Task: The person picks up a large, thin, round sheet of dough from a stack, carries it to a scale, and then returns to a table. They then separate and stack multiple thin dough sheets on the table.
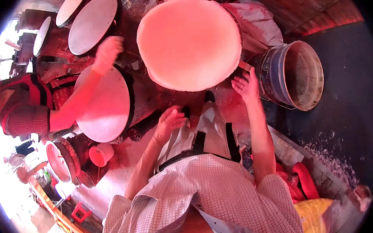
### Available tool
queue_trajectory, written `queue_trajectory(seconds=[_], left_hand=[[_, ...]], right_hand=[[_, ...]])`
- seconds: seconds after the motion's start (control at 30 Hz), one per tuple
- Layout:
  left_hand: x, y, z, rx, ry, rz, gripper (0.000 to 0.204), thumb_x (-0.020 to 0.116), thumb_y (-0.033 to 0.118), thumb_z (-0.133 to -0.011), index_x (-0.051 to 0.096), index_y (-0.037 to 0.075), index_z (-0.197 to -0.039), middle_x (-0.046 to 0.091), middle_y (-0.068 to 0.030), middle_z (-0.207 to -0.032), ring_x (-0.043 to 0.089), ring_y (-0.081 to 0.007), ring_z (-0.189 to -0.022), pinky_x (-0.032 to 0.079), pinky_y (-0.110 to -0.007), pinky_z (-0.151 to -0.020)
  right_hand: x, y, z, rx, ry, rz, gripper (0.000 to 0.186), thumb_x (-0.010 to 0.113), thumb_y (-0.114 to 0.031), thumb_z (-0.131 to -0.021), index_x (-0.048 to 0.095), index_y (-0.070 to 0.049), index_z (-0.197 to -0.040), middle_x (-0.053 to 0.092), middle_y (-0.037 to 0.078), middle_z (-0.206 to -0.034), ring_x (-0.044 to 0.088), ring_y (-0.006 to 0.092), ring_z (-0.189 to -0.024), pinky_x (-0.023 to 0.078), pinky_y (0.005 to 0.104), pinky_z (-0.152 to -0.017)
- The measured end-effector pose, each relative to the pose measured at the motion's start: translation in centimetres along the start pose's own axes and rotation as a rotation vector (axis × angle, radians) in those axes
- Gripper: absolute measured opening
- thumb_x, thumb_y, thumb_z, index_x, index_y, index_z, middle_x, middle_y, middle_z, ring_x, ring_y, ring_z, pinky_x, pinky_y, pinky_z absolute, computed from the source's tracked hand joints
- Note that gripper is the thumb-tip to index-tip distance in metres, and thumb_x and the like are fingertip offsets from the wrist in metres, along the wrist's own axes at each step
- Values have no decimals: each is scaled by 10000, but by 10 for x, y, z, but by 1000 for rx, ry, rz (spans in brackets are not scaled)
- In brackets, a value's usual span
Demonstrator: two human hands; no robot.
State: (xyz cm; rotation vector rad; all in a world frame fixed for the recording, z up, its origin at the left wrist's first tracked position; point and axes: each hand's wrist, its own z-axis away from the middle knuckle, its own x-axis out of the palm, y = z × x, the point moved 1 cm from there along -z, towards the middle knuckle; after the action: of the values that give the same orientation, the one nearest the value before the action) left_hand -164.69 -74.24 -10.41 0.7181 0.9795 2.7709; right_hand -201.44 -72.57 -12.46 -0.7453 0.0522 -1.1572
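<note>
A large round griddle (189, 43) fills the upper middle, its top covered by a pale, thin layer with an uneven edge like a crepe. Close to its lower right edge is my right hand (247, 86), fingers apart. A short wooden handle (245, 66) juts out from the griddle's side just by my fingertips; whether they touch it I cannot tell. My left hand (170, 120) hangs below the griddle and in front of my legs, fingers loosely spread and slightly bent, holding nothing.
A co-worker's blurred hand (108, 52) reaches over another round griddle (103, 106) at left. More round griddles (92, 24) stand beyond it. A large dirty bucket (301, 77) lies tilted at right, near a white sack (258, 22). Pots and a small pail (100, 154) stand lower left.
</note>
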Motion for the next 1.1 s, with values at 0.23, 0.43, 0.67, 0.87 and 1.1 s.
queue_trajectory(seconds=[0.23, 0.43, 0.67, 0.87, 1.1], left_hand=[[59, 31, -54, 150, 1, 509, 639, 485, 503, -969, 399, -7, -1345, 537, -210, -1283, 535, -326, -1191, 438, -480, -1025], [92, 45, -62, 250, -42, 716, 654, 485, 479, -973, 333, 32, -1426, 471, -143, -1392, 479, -316, -1263, 382, -512, -1072], [102, 49, -68, 255, 61, 750, 629, 516, 429, -968, 326, 49, -1431, 456, -126, -1413, 449, -306, -1295, 368, -519, -1079], [116, 68, -69, 320, 64, 820, 576, 590, 336, -936, 375, 74, -1402, 497, -103, -1365, 513, -269, -1222, 452, -447, -989], [128, 105, -65, 347, 137, 787, 484, 607, 200, -899, 447, 50, -1331, 574, -104, -1259, 559, -270, -1159, 494, -436, -941]], right_hand=[[6, -18, -35, -97, -132, -55, 350, 632, -414, -925, 537, -103, -1056, 667, 130, -813, 674, 268, -755, 537, 341, -640], [43, -58, 20, -156, -104, 60, 307, 644, -385, -921, 556, -102, -1001, 669, 88, -717, 678, 266, -666, 520, 323, -595], [16, -47, -19, -29, -53, 71, 319, 672, -390, -899, 587, -84, -927, 668, 86, -735, 673, 270, -733, 507, 340, -660], [1, -34, -39, 94, -34, 46, 382, 626, -443, -913, 571, -93, -1054, 660, 158, -866, 656, 307, -786, 512, 369, -664], [-8, -43, -7, 2, 155, 252, 503, 640, -502, -886, 548, -64, -1117, 640, 163, -868, 649, 275, -723, 510, 330, -615]])
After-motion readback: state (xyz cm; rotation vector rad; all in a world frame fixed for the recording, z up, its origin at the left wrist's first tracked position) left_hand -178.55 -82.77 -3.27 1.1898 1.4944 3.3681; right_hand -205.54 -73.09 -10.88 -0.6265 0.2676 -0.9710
